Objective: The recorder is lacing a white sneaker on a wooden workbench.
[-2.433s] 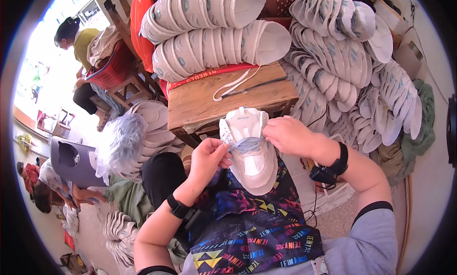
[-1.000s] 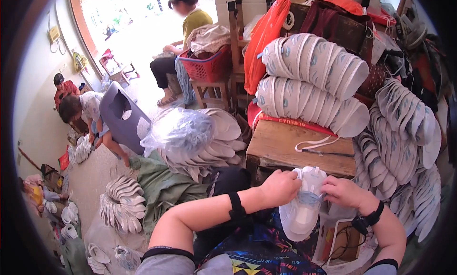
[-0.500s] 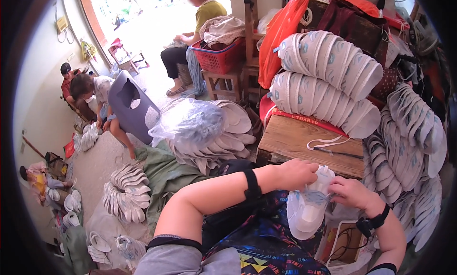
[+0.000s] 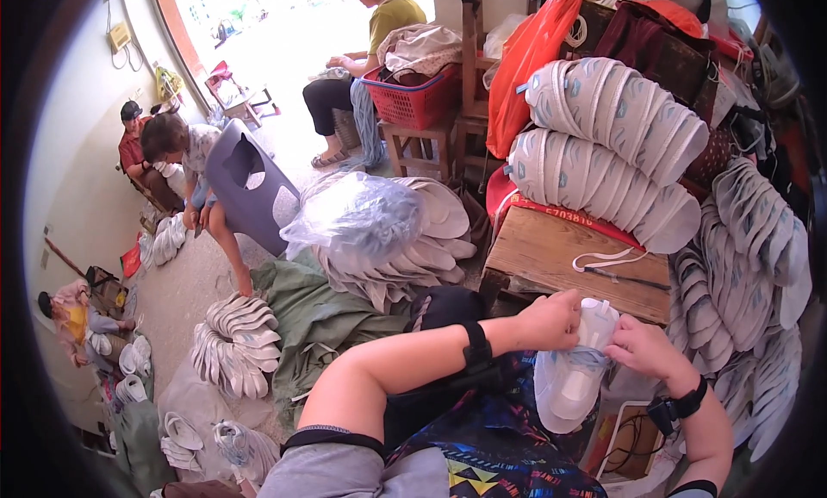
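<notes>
A white shoe upper (image 4: 567,393) with light blue trim hangs toe-down over my patterned apron (image 4: 491,438), its tongue standing at the top. On its left edge, near the opening, my left hand (image 4: 553,319) is closed, fingertips curled in. My right hand (image 4: 644,347) pinches the opposite edge by the blue lacing area. Whether a lace runs between the fingers is too small to tell. Just beyond the hands stands a wooden box (image 4: 564,252) with a loose white lace (image 4: 610,258) and a dark thin tool (image 4: 633,279) on top.
Two stacked rows of nested shoe uppers (image 4: 603,183) lie behind the box; more uppers (image 4: 741,257) pile up at right. A plastic bag (image 4: 357,218) rests on uppers at centre. Green cloth (image 4: 314,313) covers floor at left. Several people sit farther off, near a grey chair (image 4: 250,188).
The view has shifted slightly, so the scene sits a little farther right. Both hands remain at the shoe upper's opening, with the left fingers now more curled at its edge.
</notes>
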A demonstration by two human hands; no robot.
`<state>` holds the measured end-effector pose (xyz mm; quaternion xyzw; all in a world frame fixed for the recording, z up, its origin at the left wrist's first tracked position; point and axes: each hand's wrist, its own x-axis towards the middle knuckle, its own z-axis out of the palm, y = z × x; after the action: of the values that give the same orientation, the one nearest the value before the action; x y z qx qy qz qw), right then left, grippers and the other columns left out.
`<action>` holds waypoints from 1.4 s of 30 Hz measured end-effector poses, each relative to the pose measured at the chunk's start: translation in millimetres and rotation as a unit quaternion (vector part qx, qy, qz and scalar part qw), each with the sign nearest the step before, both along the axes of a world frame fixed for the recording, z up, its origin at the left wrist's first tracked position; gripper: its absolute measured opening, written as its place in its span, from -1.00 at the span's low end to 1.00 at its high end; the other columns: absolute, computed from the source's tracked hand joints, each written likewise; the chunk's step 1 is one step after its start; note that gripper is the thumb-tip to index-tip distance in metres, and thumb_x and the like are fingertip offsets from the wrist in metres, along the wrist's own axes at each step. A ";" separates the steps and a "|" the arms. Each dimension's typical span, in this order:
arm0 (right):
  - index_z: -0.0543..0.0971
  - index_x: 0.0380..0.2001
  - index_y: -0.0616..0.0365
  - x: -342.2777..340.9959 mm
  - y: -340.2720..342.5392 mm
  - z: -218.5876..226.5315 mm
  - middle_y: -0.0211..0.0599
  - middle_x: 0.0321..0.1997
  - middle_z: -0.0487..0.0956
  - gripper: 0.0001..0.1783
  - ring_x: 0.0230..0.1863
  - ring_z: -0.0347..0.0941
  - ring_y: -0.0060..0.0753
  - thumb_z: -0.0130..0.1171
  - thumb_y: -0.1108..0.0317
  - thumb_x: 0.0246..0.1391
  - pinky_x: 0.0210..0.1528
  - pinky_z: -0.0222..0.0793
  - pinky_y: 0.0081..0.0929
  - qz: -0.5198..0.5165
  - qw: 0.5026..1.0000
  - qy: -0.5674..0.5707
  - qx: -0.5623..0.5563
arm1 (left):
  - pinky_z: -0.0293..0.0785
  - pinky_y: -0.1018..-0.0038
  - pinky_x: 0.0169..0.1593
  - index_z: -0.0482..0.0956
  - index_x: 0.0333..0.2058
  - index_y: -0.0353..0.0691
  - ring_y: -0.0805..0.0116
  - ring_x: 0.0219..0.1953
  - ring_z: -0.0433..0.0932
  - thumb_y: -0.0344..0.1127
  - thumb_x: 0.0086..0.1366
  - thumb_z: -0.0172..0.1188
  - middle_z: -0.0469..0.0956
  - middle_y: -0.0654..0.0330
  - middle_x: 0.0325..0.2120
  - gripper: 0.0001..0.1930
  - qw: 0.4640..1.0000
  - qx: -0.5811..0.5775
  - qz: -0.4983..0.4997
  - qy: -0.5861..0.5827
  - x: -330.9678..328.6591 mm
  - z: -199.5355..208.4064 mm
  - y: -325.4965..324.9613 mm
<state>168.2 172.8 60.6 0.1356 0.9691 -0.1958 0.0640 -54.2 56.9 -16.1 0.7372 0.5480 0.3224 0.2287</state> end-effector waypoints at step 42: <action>0.37 -0.29 0.35 -38.9 -54.5 -35.2 0.13 -0.28 0.50 -0.77 -0.24 0.51 0.16 0.06 0.58 -0.10 -0.19 0.45 -0.12 -0.195 0.967 0.120 0.111 | 0.38 0.65 -0.32 0.47 -0.02 -0.34 0.59 -0.46 0.42 -0.41 0.41 0.04 0.61 0.14 -0.31 -0.77 0.764 -0.185 0.046 -0.616 -28.0 6.1 -33.0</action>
<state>129.3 118.3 25.3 0.3035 0.9403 -0.1104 -0.1074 -82.2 23.9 -10.0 0.2973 0.3710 0.6099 0.6340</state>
